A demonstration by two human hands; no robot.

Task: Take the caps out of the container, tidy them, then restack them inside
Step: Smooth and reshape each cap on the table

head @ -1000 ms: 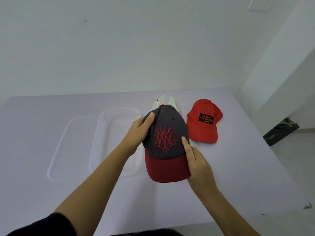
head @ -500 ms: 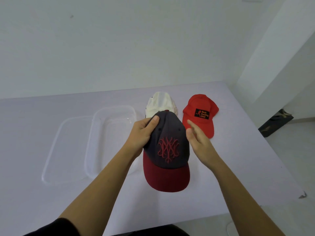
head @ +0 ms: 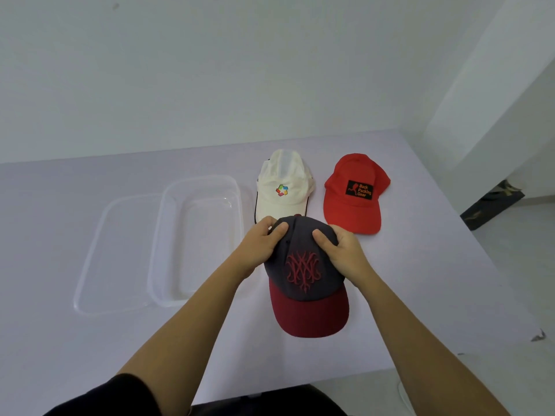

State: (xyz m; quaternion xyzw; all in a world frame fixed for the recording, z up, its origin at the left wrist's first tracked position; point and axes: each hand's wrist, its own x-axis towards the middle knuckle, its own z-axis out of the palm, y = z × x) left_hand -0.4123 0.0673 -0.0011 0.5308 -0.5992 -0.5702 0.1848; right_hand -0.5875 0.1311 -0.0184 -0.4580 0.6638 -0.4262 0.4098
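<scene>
Three caps: all out of the clear plastic container (head: 198, 238), which sits empty on the pale lilac counter (head: 420, 280).
Dark grey cap with maroon brim and red embroidered emblem (head: 304, 274): just right of the container, brim toward the person.
Left hand (head: 264, 246): grip clamped on the crown's left side.
Right hand (head: 342, 253): half a second ago open beside the cap, now closed on the crown's right side.
Meaning: both hands seem to be shaping the crown, so tidying is under way.
White cap with coloured logo (head: 282, 187): beyond the grey cap, right of the container.
Red cap with black patch (head: 356, 193): further right.
Clear lid (head: 111, 253): left of the container.
Restacking: not yet begun.
</scene>
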